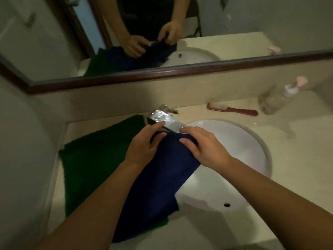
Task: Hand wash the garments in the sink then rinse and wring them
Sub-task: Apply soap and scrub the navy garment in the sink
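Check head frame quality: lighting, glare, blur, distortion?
Head view: dim overall, with the blue cloth and green cloth nearly black; hard glare on the faucet; soap bottle at far right blurred; mirror frame slightly bowed by the wide-angle lens; left hand and right hand fairly sharp.

Left rim of sink [234,145] hidden under blue cloth [158,177], green cloth [93,159] partly beneath it, clear bottle [275,101] blurred
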Tool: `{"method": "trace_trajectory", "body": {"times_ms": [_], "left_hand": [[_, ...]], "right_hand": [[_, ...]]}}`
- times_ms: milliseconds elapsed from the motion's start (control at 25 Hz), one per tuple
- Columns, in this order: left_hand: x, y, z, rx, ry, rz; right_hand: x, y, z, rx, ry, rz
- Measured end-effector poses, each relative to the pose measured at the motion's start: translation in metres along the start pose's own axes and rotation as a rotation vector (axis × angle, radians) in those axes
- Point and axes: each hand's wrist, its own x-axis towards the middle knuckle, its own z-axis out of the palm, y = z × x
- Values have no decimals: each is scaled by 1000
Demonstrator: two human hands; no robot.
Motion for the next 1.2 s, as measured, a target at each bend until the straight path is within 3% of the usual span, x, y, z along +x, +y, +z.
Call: {"method": "trace_trajectory", "body": {"times_ms": [160, 400, 600, 960, 1080, 1200], "left_hand": [[37, 61, 65, -28, -151, -8], [110, 134, 166, -50, -197, 32], [153, 170, 265, -139, -267, -232], [246, 220, 323, -259, -221, -301], [262, 228, 329, -280, -175, -313], [263, 234, 329, -262, -133, -290]], "right_hand": [[-51, 62, -53, -49, 46, 16], [-84, 152, -127, -27, 180, 220], [-89, 230, -175, 354, 356, 678], [-42, 313, -254, 683, 467, 904], [-24, 319, -277, 541, 462, 941], [-8, 315, -288, 319, 288, 898]]}}
